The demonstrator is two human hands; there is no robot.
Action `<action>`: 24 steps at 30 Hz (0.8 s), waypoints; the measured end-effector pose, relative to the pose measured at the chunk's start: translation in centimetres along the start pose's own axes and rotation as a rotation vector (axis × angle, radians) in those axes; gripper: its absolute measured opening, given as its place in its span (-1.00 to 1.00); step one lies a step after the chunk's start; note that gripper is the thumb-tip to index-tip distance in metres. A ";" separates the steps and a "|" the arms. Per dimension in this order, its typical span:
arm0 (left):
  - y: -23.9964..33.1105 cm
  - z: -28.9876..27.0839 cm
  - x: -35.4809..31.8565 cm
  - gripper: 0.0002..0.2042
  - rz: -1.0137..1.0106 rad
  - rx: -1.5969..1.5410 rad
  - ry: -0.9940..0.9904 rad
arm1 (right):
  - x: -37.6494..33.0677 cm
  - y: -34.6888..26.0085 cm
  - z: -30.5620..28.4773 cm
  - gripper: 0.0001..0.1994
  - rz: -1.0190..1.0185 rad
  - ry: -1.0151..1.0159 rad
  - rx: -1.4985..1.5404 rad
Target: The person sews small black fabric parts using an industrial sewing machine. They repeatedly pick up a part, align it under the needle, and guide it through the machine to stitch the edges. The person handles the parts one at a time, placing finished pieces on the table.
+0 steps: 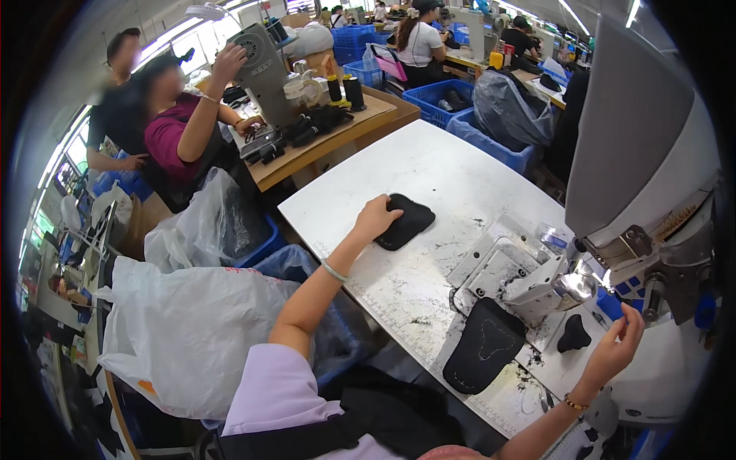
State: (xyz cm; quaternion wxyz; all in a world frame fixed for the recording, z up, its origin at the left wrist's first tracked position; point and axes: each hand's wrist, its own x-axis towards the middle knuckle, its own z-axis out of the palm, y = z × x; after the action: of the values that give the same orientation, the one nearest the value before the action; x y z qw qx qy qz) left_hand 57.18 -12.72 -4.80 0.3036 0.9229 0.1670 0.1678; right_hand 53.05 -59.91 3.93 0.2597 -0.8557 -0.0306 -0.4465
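Note:
My left hand reaches across the white table, its thumb on top of a rounded black fabric piece and its fingers closed at the piece's left edge. A larger black padded piece with a stitched outline lies under the sewing machine head, near the table's front edge. My right hand is raised at the machine's right side, fingers curved and apart, close to a blue part. Next to that hand lies a small black scrap.
The machine's big grey arm rises on the right. Black lint is scattered over the tabletop. White plastic bags and blue crates bulge at my left. Beyond the table, a co-worker in a purple shirt sits at another sewing machine.

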 end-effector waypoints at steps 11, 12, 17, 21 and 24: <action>10.2 0.2 -5.0 -0.55 0.634 -0.060 -0.075 | -1.9 5.8 1.1 -0.71 -0.007 -0.485 0.090; 11.7 0.8 -7.1 -0.53 0.756 -0.263 -0.289 | -2.0 6.1 1.4 -0.71 -0.007 -0.515 0.131; 15.5 3.4 -13.0 -0.51 1.040 -0.135 -0.607 | -2.4 6.1 1.6 -0.79 0.211 -0.643 0.174; 16.1 3.6 -13.3 -0.54 1.051 -0.144 -0.560 | -2.9 6.6 0.4 -0.77 0.236 -0.602 0.258; 15.8 3.8 -13.9 -0.57 0.954 -0.204 -0.551 | -2.8 6.1 0.1 -0.78 0.265 -0.621 0.257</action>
State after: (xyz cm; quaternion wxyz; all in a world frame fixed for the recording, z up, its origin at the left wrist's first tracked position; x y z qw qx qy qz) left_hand 49.65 -32.35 -0.90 0.3143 0.8719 -0.3716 0.0543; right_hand 53.19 -64.57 -0.83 0.3993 -0.9074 -0.0526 -0.1203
